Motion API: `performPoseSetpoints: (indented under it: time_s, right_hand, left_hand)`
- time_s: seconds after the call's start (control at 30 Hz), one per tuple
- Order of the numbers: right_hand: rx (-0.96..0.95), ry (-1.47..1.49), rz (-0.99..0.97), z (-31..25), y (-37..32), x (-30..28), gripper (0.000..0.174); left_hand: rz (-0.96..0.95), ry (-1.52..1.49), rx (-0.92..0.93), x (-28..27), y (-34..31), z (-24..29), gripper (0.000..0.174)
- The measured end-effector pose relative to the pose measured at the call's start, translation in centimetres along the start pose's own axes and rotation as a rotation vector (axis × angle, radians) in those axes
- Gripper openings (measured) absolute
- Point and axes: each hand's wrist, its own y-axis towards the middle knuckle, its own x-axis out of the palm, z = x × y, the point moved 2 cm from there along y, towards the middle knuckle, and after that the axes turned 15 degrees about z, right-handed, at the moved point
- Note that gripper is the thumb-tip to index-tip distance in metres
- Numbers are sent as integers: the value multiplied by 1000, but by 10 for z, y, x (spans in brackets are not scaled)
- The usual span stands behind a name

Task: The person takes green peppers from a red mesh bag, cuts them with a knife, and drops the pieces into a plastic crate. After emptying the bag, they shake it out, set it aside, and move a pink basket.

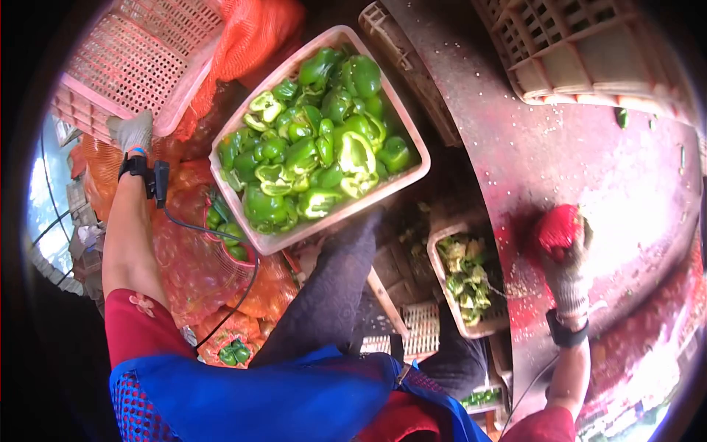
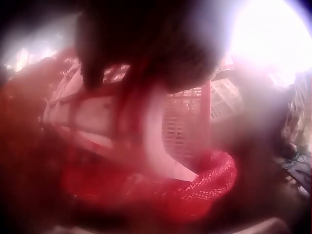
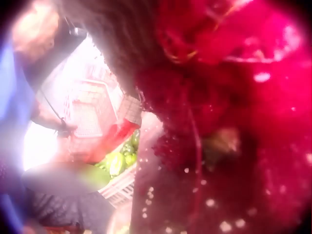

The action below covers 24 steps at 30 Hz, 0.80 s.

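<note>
My left hand (image 1: pixel 134 131), in a pale knit glove, grips the near rim of a pink plastic crate (image 1: pixel 151 51), which is tipped at the upper left. An orange-red mesh bag (image 1: pixel 254 37) hangs against that crate's side. On the right, my gloved right hand (image 1: pixel 571 276) holds a bunched red mesh (image 1: pixel 561 230) over the metal table (image 1: pixel 508 177). That mesh fills much of the right wrist view, where the fingers are blurred. Between the hands stands a pale crate (image 1: pixel 423 166) heaped with green bell peppers (image 1: pixel 302 155), some of them cut open.
Filled orange mesh sacks (image 1: pixel 173 250) lie below my left arm, some showing green peppers. A smaller crate (image 1: pixel 440 272) of pepper trimmings stands beside the table edge. Another crate (image 1: pixel 582 74) sits at the table's far end. Pale seeds dot the tabletop. Cables run from both wrists.
</note>
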Motion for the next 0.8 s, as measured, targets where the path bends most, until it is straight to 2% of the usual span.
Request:
performPoseSetpoints:
  time_s: [0.07, 0.13, 0.2, 0.23, 0.3, 0.43, 0.53, 0.57, 0.73, 0.77, 0.8]
  right_hand:
    - [54, -48, -32, -12, 9, -3, 92]
    - [49, -153, -102, -23, 17, -7, 89]
    - [22, -222, -126, -21, 20, -4, 87]
    - [116, -271, -180, -29, 26, -2, 86]
    - [177, -325, -208, -32, 28, 6, 84]
    - [355, -336, -345, -48, 50, 8, 81]
    - [278, -463, -366, -39, 43, 14, 83]
    - [360, -431, -388, -43, 48, 15, 84]
    - [388, -513, -463, -31, 42, 21, 90]
    - [372, -516, -374, -47, 49, 18, 73]
    - [394, -510, -339, -47, 47, 20, 72]
  left_hand:
    - [4, 70, 7, -4, -7, 4, 98]
    - [204, 73, 33, -12, -27, 18, 105]
    - [114, -95, -1, -20, -32, 22, 107]
    - [86, -164, -28, -23, -35, 26, 105]
    - [55, -233, -57, -40, -39, 42, 100]
    - [-4, -202, -99, -61, -38, 58, 99]
    - [1, -237, -124, -66, -36, 62, 99]
    - [-1, -249, -140, -66, -35, 62, 98]
    - [-13, -287, -163, -76, -28, 66, 96]
    - [-11, -279, -186, -78, -25, 68, 96]
    - [-19, -269, -207, -82, -22, 69, 96]
